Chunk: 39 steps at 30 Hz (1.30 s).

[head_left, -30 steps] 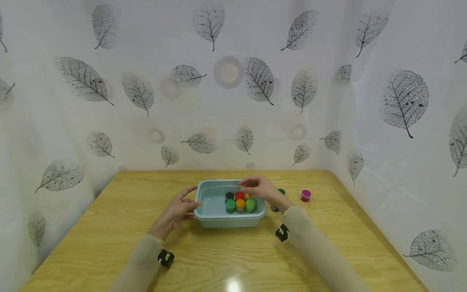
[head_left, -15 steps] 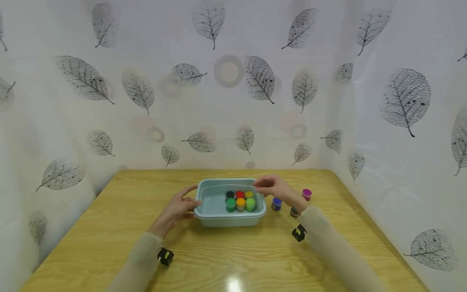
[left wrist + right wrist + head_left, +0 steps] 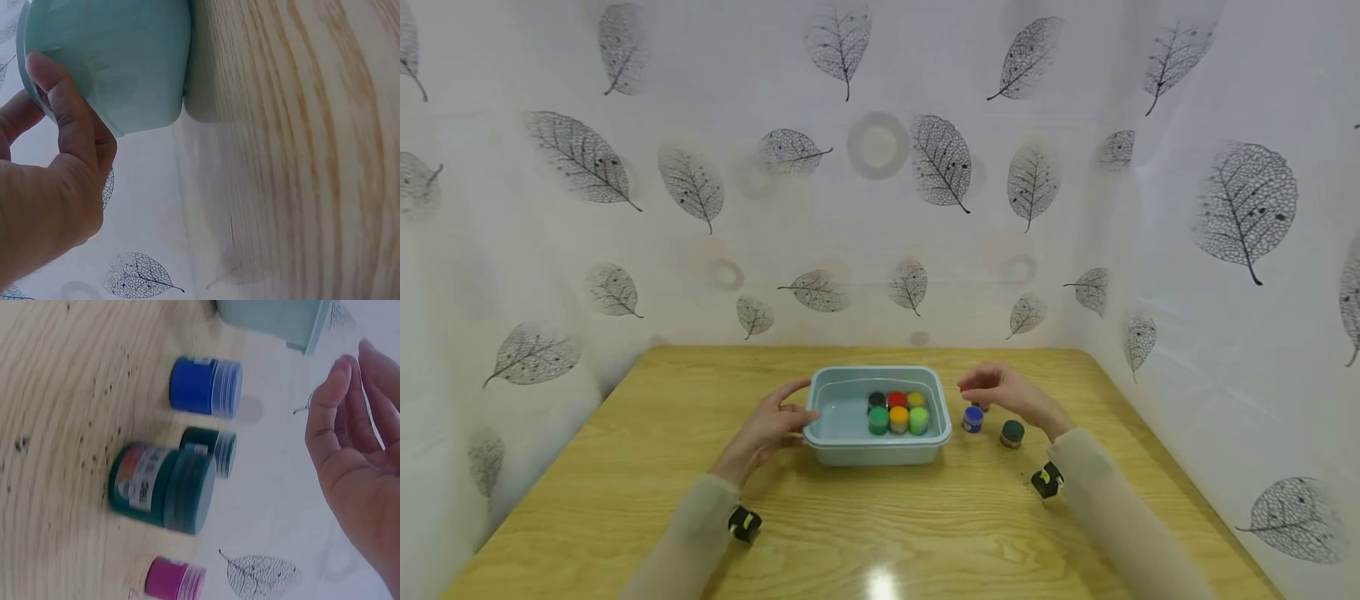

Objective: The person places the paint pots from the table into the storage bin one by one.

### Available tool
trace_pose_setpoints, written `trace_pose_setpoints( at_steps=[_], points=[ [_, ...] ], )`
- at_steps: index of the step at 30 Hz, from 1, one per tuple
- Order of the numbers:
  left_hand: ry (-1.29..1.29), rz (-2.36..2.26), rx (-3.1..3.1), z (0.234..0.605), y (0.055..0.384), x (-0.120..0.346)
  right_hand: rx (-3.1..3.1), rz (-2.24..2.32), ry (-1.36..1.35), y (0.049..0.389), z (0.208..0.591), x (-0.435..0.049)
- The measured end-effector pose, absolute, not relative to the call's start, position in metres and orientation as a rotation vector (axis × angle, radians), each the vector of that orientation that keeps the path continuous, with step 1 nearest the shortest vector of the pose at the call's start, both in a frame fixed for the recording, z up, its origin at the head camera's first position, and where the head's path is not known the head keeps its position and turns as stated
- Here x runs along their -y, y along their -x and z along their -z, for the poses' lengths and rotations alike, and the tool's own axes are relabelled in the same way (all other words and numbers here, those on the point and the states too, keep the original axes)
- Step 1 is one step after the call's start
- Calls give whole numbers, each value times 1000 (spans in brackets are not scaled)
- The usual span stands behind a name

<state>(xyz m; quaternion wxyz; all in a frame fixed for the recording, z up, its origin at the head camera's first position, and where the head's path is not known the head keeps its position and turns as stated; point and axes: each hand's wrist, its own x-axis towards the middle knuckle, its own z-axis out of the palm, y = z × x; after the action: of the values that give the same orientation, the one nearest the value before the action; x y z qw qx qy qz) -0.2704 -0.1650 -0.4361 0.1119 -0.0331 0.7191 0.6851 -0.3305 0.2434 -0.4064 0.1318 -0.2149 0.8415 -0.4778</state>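
My left hand grips the left end of a light blue plastic box, thumb over the rim and fingers against the outer wall. Several small paint jars stand together in the box's right part, among them a black jar, a red jar and an orange jar. Right of the box, my right hand hovers with loosely bent fingers and nothing visible between them. Below it are a blue paint jar, a dark green paint jar and a second dark green jar, partly hidden.
A magenta paint jar lies in the right wrist view, hidden behind my hand in the head view. The wooden table ends at a white leaf-print curtain behind and at both sides.
My right hand has moved right, from over the box's jars to above the table. The yellow jar in the box is now uncovered. My left hand stays on the box.
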Motion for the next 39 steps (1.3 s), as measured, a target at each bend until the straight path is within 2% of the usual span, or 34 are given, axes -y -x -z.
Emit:
trace_pose_setpoints(
  at_steps=[21, 39],
  points=[
    [94, -1996, -2137, 435, 270, 166, -2496, 971, 708, 336, 420, -302],
    [90, -1980, -2141, 434, 270, 166, -2373, 927, 630, 333, 432, -312]
  ],
)
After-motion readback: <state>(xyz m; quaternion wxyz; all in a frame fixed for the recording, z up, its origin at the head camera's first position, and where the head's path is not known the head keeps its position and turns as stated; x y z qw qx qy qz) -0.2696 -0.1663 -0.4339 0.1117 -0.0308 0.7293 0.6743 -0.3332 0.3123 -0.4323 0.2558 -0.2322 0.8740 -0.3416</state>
